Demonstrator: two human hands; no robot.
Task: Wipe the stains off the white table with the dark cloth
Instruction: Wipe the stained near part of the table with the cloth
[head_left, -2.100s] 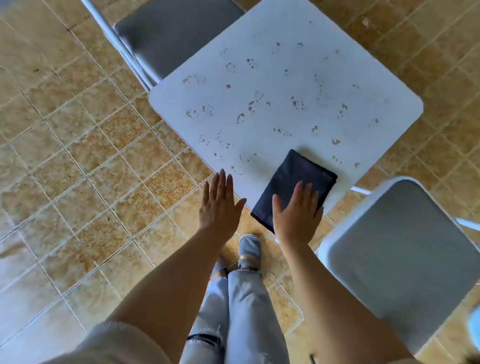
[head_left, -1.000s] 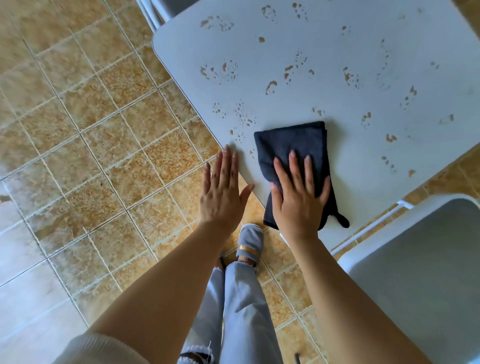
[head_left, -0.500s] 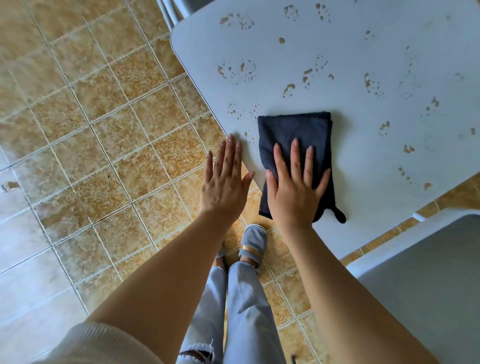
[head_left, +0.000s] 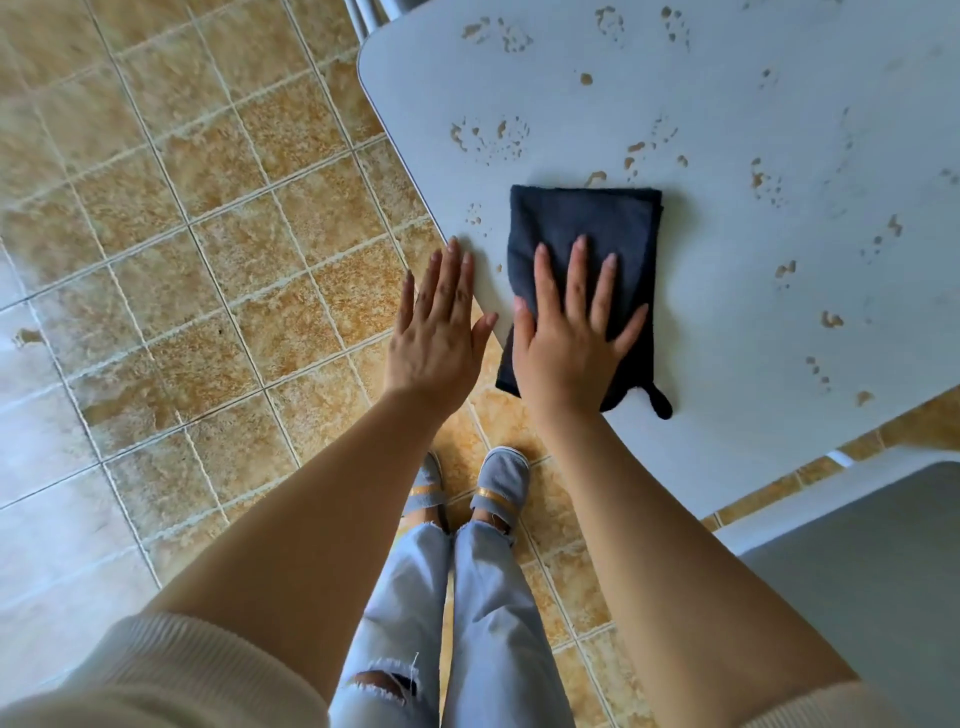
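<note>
Head view, nearest first: my jeans (head_left: 483, 613) and grey slippers (head_left: 501, 480) on the tan floor tiles (head_left: 208, 249). To the near right sits a grey chair seat (head_left: 862, 561), tucked just beside the counter (head_left: 727, 291). My left hand (head_left: 439, 322) lies flat with its grip released, fingertips over the counter's near-left edge, holding nothing. My right hand (head_left: 569, 338) is spread, palm down, pressing on the dark cloth (head_left: 582, 223), grip not clenched. That folded cloth lies on the white counter near its left edge, with a small loop (head_left: 660, 402) poking out at the near corner. Brown stains (head_left: 491, 137) dot the counter beyond and to the right of the cloth. Another chair's legs (head_left: 363, 15) show at the far edge.
</note>
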